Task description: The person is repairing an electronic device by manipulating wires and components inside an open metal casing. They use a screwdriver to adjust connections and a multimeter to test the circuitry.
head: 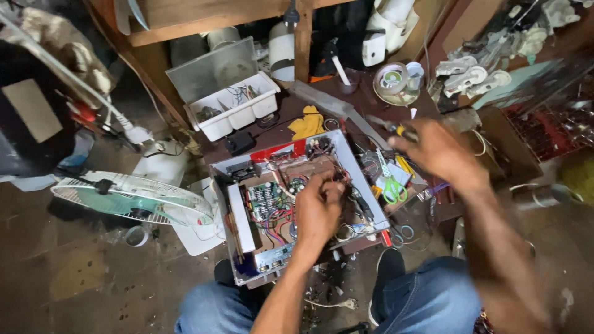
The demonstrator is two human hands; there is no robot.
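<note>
Wires point(337, 185) sit pinched in left hand point(318, 207) grip.

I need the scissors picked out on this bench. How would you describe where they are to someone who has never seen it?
Find the open grey electronics box by the person's knees. Just past its right wall lie the scissors, the only thing there with bright green loop handles.

The scissors point(391, 187) had green handles, the circuit board point(265, 199) was green with red and blue wires, the rag point(307, 124) yellow, the compartment tray point(234, 105) white.
</note>
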